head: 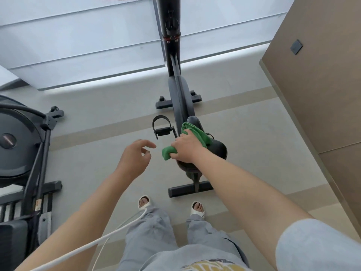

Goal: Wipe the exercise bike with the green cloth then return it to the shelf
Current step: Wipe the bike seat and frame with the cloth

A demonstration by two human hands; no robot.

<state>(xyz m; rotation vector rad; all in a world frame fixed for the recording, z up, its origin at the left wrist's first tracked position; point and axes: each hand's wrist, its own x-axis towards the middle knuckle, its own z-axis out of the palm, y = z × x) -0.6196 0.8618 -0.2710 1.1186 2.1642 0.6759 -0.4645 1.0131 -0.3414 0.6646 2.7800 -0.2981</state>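
Head view, looking down. Right hand (pixel 185 146) clenched round the green cloth (pixel 193 134), pressing it on the black saddle (pixel 216 147) just right of centre; one wad of cloth poking out below the fingers at 7 o'clock of the hand, the rest draped toward 1 o'clock across the saddle nose. Left hand (pixel 134 158) just beside it at 9 o'clock, holding nothing, fingers loose and slightly curled, not touching cloth or bike. Bike (pixel 178 94) running from the saddle up to 12 o'clock: dark flywheel housing, then the slanted post with a clamp knob near the top edge. Strapped pedal (pixel 162 128) at 10 o'clock of the right hand. Rear foot bar (pixel 188 189) at 6 o'clock of the saddle, front bar beyond the housing. Feet in white slippers (pixel 144 202) at 6 o'clock, grey trousers, white cable (pixel 93 245) crossing the lower left. Another black machine (pixel 23 145) at 9 o'clock. Brown panel (pixel 322 75) at 2 o'clock. Pale floor (pixel 263 133) with beige stripes.
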